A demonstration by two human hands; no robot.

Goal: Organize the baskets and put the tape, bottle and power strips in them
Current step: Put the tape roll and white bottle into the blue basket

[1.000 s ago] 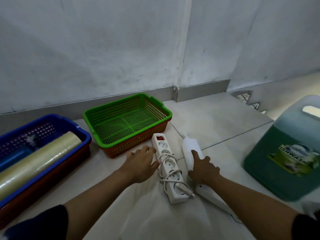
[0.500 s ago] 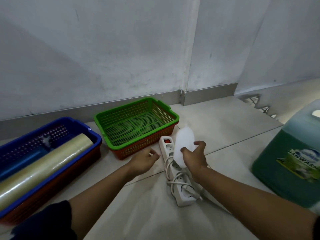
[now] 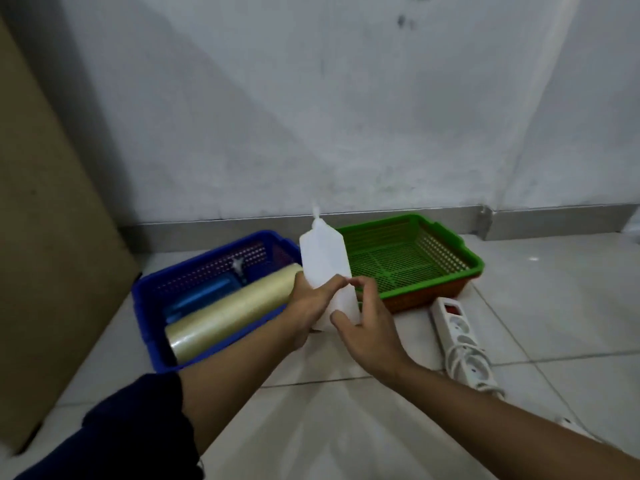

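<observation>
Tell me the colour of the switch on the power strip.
Red switch, at the far end of the white power strip; head view.

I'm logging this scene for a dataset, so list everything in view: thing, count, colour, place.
bottle: 1, white, held upright above the floor between the baskets
blue basket: 1, blue, floor at left
tape roll: 1, clear yellowish, lying in the blue basket
green basket: 1, green, stacked on an orange one, by the wall
power strip: 1, white, red switch, floor at right
cardboard: 1, brown, far left
left hand: 1, grips the bottle
right hand: 1, fingers curled at the bottle's lower end
</observation>
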